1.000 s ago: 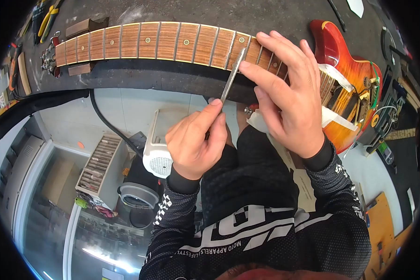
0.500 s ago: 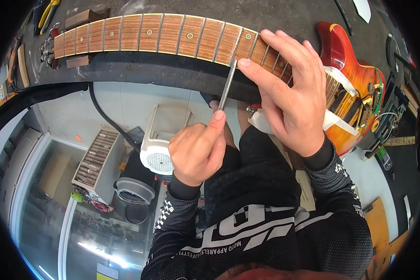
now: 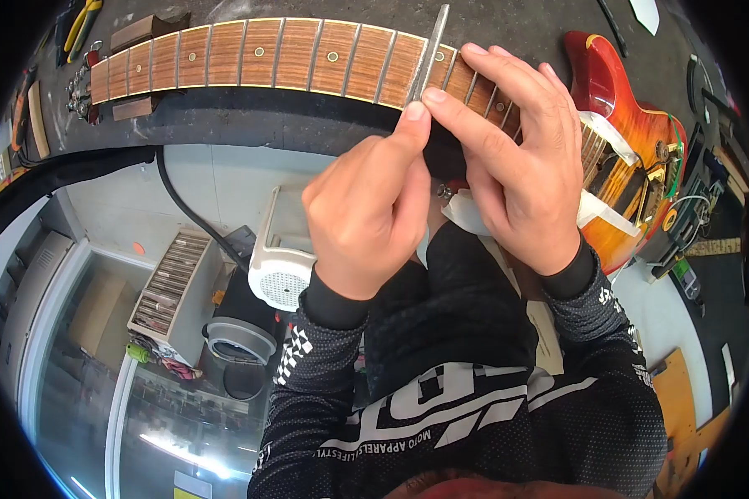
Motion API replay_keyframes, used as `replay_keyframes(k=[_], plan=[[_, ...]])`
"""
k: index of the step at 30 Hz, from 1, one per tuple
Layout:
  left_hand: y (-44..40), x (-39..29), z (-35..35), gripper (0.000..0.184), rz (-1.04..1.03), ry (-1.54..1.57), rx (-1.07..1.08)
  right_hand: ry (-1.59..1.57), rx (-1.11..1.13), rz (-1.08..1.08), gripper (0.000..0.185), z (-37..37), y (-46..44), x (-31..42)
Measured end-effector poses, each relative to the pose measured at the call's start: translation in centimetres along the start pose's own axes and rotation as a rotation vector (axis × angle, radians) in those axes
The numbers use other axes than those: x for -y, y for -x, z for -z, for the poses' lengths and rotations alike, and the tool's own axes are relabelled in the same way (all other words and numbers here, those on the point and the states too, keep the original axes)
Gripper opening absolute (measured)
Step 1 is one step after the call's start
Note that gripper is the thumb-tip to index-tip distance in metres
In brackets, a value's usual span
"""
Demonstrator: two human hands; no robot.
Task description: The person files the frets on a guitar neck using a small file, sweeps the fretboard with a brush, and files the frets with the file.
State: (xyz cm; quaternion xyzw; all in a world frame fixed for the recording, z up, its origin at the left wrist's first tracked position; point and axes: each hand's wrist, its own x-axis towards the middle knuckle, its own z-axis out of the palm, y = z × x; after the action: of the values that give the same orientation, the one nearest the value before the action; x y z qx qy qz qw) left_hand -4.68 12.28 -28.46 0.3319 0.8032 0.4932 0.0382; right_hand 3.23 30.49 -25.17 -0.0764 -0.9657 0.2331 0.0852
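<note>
A guitar neck with a wooden fretboard (image 3: 295, 58), metal frets and round dot inlays lies across the bench. My left hand (image 3: 370, 204) is closed on a slim metal file (image 3: 430, 58), its thumb on the near end at the neck's edge. The file lies along one fret, and its far tip sticks out past the far edge. Spread over the fretboard to the right is my right hand (image 3: 520, 158), fingers stretched out. Its thumb tip is beside the file; whether they touch I cannot tell. The red-orange guitar body (image 3: 607, 83) carries strips of masking tape (image 3: 612, 218).
A wooden block (image 3: 147, 33) sits by the neck near the headstock (image 3: 79, 93). Yellow-handled pliers (image 3: 83, 29) lie at the upper left. Below the bench are a white plastic stool (image 3: 281, 279) and a rack of narrow slots (image 3: 173, 283). Tools line the bench's right side.
My left hand has pushed the file away from me along the fret, so its tip now passes the far edge. My right hand stays nearly in place. The view has shifted slightly.
</note>
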Motion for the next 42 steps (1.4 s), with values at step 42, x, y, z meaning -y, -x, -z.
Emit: replay_keyframes(k=[42], plan=[[-1.2, -0.7, 0.0, 0.056, 0.137, 0.135, 0.022, 0.005, -0.047, 0.000, 0.064, -0.5, 0.1, 0.1]])
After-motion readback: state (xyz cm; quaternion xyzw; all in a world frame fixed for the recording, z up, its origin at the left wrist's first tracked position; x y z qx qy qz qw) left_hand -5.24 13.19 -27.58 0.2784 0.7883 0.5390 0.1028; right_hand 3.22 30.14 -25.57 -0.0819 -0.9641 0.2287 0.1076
